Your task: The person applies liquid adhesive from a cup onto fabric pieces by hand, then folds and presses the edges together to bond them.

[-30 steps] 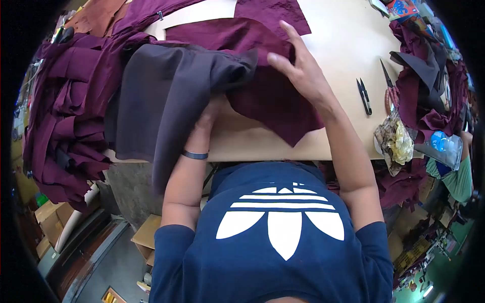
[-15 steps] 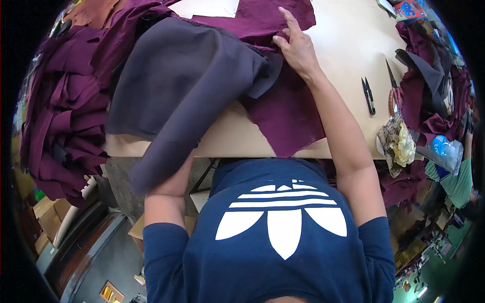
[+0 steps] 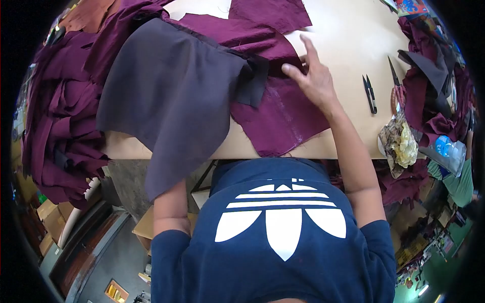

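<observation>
A dark grey piece of fabric (image 3: 166, 86) lies draped over the near left of the table, its lower corner hanging past the edge. My left forearm (image 3: 170, 207) goes under it, and the cloth hides my left hand. My right hand (image 3: 316, 83) is open, thumb and fingers apart, at the right edge of a maroon piece of fabric (image 3: 280, 111). Whether it touches the cloth I cannot tell. The grey fabric meets the maroon cloth along a seam-like edge. Another maroon piece (image 3: 270, 12) lies farther back.
A heap of maroon cloth (image 3: 70, 106) hangs over the table's left side. On the right lie thread snips (image 3: 370, 95), scissors (image 3: 395, 86) and a crumpled yellowish bundle (image 3: 401, 144). More cloth (image 3: 422, 101) is beyond them, beside a clear plastic packet (image 3: 447, 151).
My right hand has moved down and slightly right, off the maroon cloth's far part. The grey fabric has spread flatter, and its folded flap has opened out. The back maroon piece now lies apart.
</observation>
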A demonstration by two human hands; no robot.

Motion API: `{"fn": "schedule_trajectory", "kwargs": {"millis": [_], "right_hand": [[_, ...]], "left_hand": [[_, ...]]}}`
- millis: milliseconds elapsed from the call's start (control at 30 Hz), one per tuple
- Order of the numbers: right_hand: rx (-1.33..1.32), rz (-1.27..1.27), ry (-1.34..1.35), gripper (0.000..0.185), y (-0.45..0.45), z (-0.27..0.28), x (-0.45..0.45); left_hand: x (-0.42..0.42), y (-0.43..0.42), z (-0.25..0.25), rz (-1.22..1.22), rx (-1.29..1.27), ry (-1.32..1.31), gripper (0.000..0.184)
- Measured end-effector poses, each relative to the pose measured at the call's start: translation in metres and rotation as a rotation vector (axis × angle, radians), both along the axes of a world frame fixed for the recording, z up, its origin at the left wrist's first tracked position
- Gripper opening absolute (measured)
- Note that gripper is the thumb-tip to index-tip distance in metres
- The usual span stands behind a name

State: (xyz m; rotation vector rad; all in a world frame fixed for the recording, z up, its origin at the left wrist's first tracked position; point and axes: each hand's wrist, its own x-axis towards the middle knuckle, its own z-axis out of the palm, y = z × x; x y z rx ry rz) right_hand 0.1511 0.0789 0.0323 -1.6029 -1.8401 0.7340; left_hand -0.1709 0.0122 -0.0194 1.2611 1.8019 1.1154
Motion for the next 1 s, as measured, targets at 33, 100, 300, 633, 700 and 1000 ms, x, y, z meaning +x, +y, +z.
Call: {"fn": "schedule_trajectory", "kwargs": {"millis": [33,100,300,633,700,1000], "right_hand": [[-0.008,0.032,-0.069,0.076,-0.012,0.001,0.002],[-0.036,0.047,-0.092,0.074,-0.020,-0.004,0.005],[0.238,-0.065,-0.188,0.068,0.008,-0.011,0.017],[0.351,-0.088,-0.475,0.063,-0.054,-0.036,0.057],[0.405,-0.053,-0.479,0.061,-0.052,-0.037,0.060],[0.418,-0.120,-0.454,0.058,-0.049,-0.037,0.067]], "left_hand": [[0.015,-0.011,0.008,-0.055,-0.018,-0.038,0.032],[0.054,-0.034,0.029,-0.245,-0.092,-0.172,0.032],[0.139,-0.019,0.040,-0.822,0.373,0.715,0.031],[0.199,0.019,0.054,-1.239,0.667,0.826,0.008],[0.198,0.051,0.039,-1.264,0.780,0.887,0.014],[0.188,0.091,0.050,-1.466,0.382,0.762,0.035]]}}
